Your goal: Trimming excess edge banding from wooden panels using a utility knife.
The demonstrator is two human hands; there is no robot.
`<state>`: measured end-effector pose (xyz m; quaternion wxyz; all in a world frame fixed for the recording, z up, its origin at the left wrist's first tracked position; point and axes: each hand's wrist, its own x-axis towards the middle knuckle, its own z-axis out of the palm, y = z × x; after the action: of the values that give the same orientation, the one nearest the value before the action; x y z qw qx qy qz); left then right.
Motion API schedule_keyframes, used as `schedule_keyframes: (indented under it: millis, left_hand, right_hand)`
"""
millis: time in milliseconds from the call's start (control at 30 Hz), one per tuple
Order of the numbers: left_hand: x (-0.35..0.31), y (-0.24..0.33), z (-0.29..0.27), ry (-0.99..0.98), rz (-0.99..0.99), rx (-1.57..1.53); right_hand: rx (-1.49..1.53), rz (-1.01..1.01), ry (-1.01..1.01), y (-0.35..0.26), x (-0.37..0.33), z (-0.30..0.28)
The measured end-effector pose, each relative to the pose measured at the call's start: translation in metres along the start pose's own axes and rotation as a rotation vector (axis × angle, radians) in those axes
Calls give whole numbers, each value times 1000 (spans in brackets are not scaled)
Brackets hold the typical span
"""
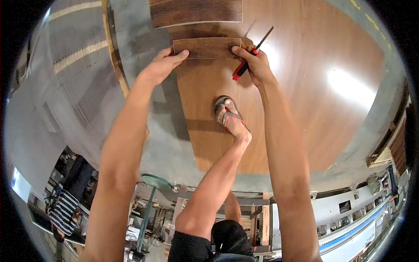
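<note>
A small dark brown wood-grain strip (204, 49) is stretched between my two hands above a large light brown wood-grain sheet (305, 109). My left hand (168, 61) pinches its left end, thumb on top. The right end is gripped by my right hand (253, 59), thumb also on top. That same hand keeps a tool with a red and black handle (241, 70) and a long, thin dark blade, tip pointing up and right; whether it is a screwdriver or a knife I cannot tell. Just beyond the strip lies a wider dark brown board (196, 12).
My sandalled foot (231, 115) stands on the sheet. Grey boards with a wooden edge strip (114, 52) are on the left. Wooden framing (266, 214) is behind my legs. At lower left is a person in a striped shirt (65, 212); a long white and blue structure (353, 233) is at lower right.
</note>
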<state>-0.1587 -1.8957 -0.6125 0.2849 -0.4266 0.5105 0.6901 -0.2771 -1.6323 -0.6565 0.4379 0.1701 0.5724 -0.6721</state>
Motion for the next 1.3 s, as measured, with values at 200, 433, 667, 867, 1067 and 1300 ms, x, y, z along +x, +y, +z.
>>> schedule_keyframes:
  millis: [200, 433, 667, 867, 1067, 1300]
  left_hand:
    - [45, 1, -15, 175, -70, 22]
    - [57, 23, -19, 195, -52, 64]
    - [56, 34, -24, 130, -51, -92]
    - [76, 14, -61, 186, -285, 115]
    - [65, 26, -42, 71, -194, 37]
    - [54, 40, -20, 37, -57, -40]
  right_hand:
    - [57, -8, 19, -2, 43, 4]
    - [59, -61, 5, -18, 51, 11]
    - [-33, -41, -15, -23, 55, 14]
    - [117, -4, -79, -25, 65, 20]
    - [31, 33, -65, -25, 66, 8]
    - [-40, 102, -55, -29, 70, -2]
